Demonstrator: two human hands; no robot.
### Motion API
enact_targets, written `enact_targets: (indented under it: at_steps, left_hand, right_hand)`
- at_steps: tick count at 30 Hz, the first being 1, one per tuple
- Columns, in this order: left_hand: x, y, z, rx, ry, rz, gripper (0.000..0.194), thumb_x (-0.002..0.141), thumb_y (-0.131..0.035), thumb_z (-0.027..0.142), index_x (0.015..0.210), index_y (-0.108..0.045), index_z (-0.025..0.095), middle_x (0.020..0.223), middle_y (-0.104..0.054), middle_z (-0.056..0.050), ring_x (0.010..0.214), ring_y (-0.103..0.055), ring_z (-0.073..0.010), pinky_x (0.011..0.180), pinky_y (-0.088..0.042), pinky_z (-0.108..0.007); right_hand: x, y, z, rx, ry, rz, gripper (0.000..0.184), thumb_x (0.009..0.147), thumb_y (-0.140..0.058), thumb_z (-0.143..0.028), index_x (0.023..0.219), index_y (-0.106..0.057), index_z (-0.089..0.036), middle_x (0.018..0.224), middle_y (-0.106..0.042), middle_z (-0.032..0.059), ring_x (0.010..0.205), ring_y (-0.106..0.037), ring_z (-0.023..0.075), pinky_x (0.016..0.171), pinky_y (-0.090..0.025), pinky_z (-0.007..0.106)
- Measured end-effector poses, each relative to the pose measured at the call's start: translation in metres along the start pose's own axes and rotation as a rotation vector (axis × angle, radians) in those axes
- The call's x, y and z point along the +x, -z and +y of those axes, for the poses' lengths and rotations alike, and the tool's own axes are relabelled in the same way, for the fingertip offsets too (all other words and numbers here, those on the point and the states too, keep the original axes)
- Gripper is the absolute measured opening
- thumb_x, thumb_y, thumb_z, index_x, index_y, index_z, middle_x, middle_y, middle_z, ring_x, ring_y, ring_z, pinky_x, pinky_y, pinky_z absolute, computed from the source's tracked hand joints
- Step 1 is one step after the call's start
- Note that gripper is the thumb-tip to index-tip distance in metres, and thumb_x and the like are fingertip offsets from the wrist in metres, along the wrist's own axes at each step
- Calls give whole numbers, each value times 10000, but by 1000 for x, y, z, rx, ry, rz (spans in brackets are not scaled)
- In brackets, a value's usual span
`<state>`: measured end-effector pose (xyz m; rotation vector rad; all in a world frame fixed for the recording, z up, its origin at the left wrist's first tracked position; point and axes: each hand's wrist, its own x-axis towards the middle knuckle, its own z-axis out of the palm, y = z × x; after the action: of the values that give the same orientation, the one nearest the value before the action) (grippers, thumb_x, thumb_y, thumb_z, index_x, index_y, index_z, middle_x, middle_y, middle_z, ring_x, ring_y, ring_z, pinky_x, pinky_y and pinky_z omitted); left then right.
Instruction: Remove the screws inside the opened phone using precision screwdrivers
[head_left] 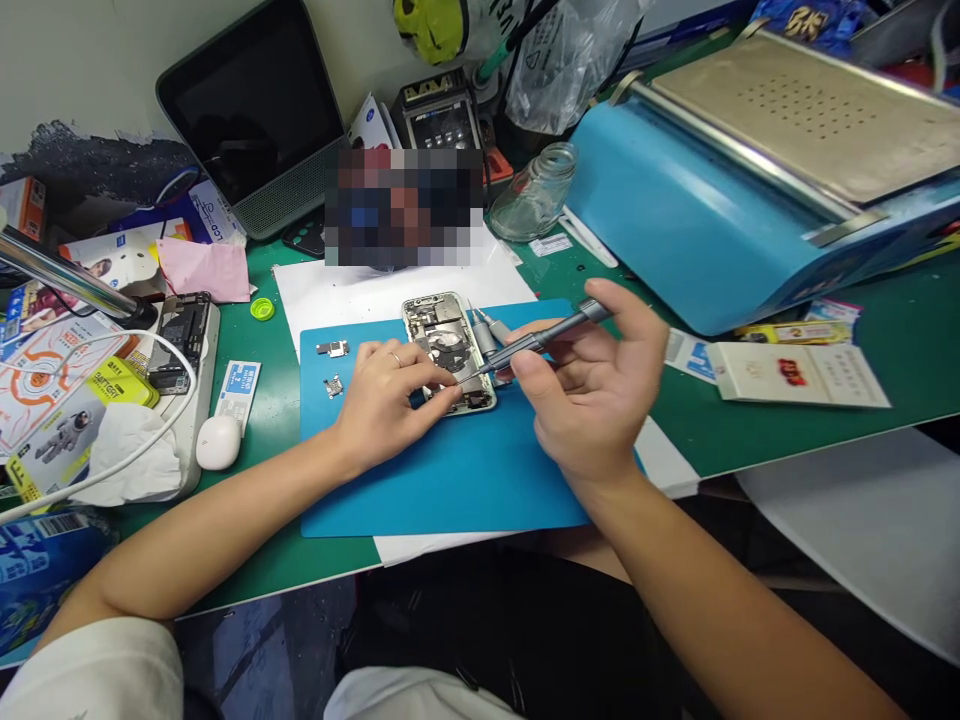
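An opened smartphone (448,345) lies on a blue mat (450,480), its inner parts showing. My left hand (394,390) grips its lower left side, with thumb and forefinger close together over the frame. In my right hand (600,390) is a grey precision screwdriver (536,338), held slantwise. Its thin tip reaches the lower part of the phone, beside my left fingertips. Other grey screwdrivers (491,325) lie against the phone's right side, partly hidden. Left of my left hand, a small metal-and-black phone part (333,348) and a small metal bracket (333,385) rest on the mat.
A large blue machine (675,210) fills the back right, next to a tilted glass jar (534,190). A dark-screened tablet (255,110) stands behind. Earbud case (218,442), white cable (176,425) and boxes crowd the left; a cigarette box (799,375) lies right.
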<state>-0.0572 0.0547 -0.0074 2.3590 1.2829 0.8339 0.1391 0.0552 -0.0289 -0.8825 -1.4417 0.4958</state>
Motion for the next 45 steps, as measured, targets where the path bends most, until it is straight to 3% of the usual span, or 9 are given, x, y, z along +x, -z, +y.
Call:
enact_targets:
  at_steps: [18,27,30,32,37,41,45]
  left_hand:
    - [0,-1,1,27,42,-37,153,948,-692,397,943,-730,249,888,-693,9,875,-599,-184,845,-335,-362]
    - [0,-1,0,44,22,-44,141,963,-670,374,922,-713,246,875,-687,16,860,-583,-180,820,-324,-361]
    - [-1,0,0,110,-21,-8,199,966,-650,393,886,-675,213,860,-669,-2,836,-567,-186,800,-327,-364]
    - [-4,0,5,218,-125,-3,256,987,-591,397,843,-638,191,846,-649,-35,824,-552,-203,781,-329,-375]
    - [-23,-3,33,321,-481,-170,355,1031,-457,424,828,-611,176,836,-599,-70,830,-536,-231,835,-380,-407]
    - [-39,-9,51,320,-454,-306,450,992,-487,583,839,-605,177,837,-561,-67,849,-537,-249,1035,-374,-492]
    - [-44,-10,55,347,-419,-364,461,941,-568,625,908,-611,168,889,-567,-80,892,-547,-271,1087,-368,-556]
  right_hand:
    - [-2,0,0,-58,-51,-16,564,929,-677,-339,1435,-430,-364,1036,-753,70,876,-766,264,696,-681,416]
    - [0,-1,-6,-43,-32,14,548,914,-697,-264,1414,-486,-337,995,-744,67,830,-757,232,679,-685,363]
    - [0,-2,-4,-47,-19,25,556,912,-693,-231,1420,-486,-325,987,-737,62,838,-753,220,690,-680,348]
    - [-1,-2,-3,-59,-7,48,565,904,-695,-213,1419,-491,-322,984,-731,60,840,-746,214,693,-673,345]
    - [-2,-3,0,-129,86,54,579,895,-683,-212,1428,-490,-329,975,-716,64,778,-718,214,602,-641,344]
    - [-4,-4,-1,-150,187,-16,630,881,-670,-151,1444,-472,-354,1020,-714,54,795,-721,212,625,-652,353]
    - [-8,-4,2,-161,246,-113,687,872,-664,-135,1471,-417,-362,1099,-720,50,828,-735,202,603,-654,313]
